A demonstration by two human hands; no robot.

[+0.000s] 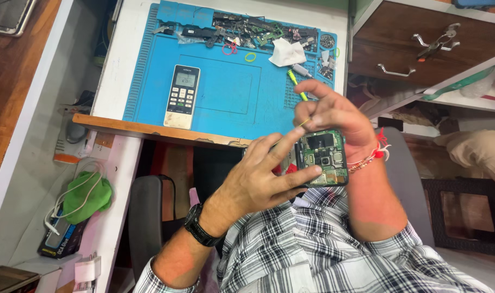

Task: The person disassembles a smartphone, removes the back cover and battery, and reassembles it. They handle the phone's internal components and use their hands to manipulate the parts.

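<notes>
Hiding the opened phone's [324,157] left half, left hand [264,176].

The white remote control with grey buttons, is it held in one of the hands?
No, the white remote control lies on the blue work mat, apart from both hands.

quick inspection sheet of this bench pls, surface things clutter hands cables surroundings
surface: blue work mat on a white bench.
job's things: opened phone with its circuit board bare; green-handled tool.
clutter: remote control, white tissue, loose parts along the mat's far edge.
grippers: left hand holds the phone; right hand pinches the tool over it.
cables: white cable beside a green cloth.
surroundings: wooden drawers, chair armrest.
</notes>
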